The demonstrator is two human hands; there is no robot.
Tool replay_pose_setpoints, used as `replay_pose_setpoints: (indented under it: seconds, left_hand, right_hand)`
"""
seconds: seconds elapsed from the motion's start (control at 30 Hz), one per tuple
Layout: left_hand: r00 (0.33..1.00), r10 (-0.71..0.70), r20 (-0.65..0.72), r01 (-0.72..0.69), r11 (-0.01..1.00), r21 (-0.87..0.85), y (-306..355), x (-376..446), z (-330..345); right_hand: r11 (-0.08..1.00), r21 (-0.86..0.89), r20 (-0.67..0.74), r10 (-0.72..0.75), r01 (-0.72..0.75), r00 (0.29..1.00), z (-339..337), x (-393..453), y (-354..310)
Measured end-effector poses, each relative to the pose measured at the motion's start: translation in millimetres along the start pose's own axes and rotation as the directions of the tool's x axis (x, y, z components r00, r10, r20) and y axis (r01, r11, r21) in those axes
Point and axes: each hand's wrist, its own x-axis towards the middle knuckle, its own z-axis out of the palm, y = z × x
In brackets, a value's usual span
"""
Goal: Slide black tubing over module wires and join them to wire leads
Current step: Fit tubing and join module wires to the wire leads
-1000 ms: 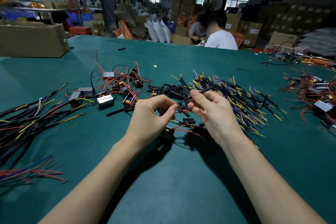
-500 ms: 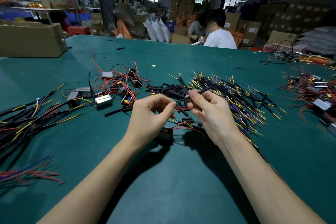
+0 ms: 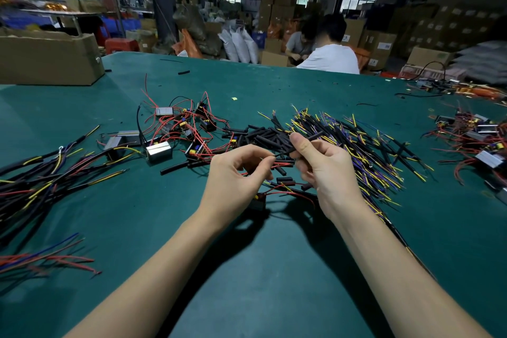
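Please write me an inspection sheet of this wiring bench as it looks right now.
Surface: green table, covered with a mat.
Job's things: black tubing piece pinched in right hand; left hand pinches a thin wire; small module lies below the hands.
Clutter: loose tubing pile; silver modules; cardboard box.
Hands: both gripping, close together.
Cables: wire leads heap at right; sleeved bundle at left.
Surroundings: stacked cartons, seated workers behind.
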Motion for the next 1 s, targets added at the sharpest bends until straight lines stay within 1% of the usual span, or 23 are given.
replay_pose_setpoints:
  seconds: [0.07, 0.2, 0.3, 0.37, 0.5, 0.57, 0.63, 0.83, 1.0]
  left_hand:
    - [1.0, -0.026, -0.004, 0.026, 0.999, -0.018, 0.4, 0.0, 0.8]
    - [0.999, -0.054, -0.003, 0.054, 0.998, -0.041, -0.3, -0.2, 2.2]
    - [0.997, -0.071, -0.023, 0.07, 0.996, -0.046, -1.1, 0.7, 1.8]
    - [0.997, -0.073, -0.003, 0.073, 0.997, -0.031, -1.5, 1.8, 0.3]
    - [0.996, -0.067, 0.053, 0.061, 0.993, 0.103, -7.7, 4.1, -8.2]
    - [0.993, -0.092, 0.068, 0.085, 0.992, 0.096, -10.6, 4.4, -11.9]
    - [0.992, -0.104, 0.068, 0.097, 0.991, 0.094, -12.0, 4.1, -13.1]
    - [0.994, -0.102, 0.031, 0.1, 0.992, 0.081, -13.1, 3.5, -8.8]
    - [0.996, -0.086, 0.018, 0.085, 0.993, 0.078, -15.6, 3.5, -6.0]
  right_hand:
    - [1.0, 0.006, 0.008, -0.014, 0.014, 1.0, 1.8, -1.1, 1.4]
    - [0.997, -0.048, 0.093, -0.051, 0.056, 0.994, 6.2, -4.6, 4.4]
    - [0.994, -0.065, 0.11, -0.079, 0.087, 0.991, 6.0, -3.6, 3.8]
    - [0.995, -0.052, 0.082, -0.085, 0.089, 0.993, 4.1, -1.4, 3.6]
    - [0.997, -0.031, -0.024, -0.07, 0.07, 0.997, -3.0, 4.4, 4.0]
    - [0.998, -0.016, -0.05, -0.066, 0.065, 0.997, -5.2, 5.6, 3.9]
    - [0.997, -0.012, -0.047, -0.075, 0.074, 0.996, -5.0, 5.0, 4.8]
    - [0.972, -0.184, 0.053, -0.141, 0.148, 0.989, 1.1, 0.0, 10.2]
    - [0.911, -0.354, 0.112, -0.184, 0.212, 0.976, 5.0, -3.3, 14.3]
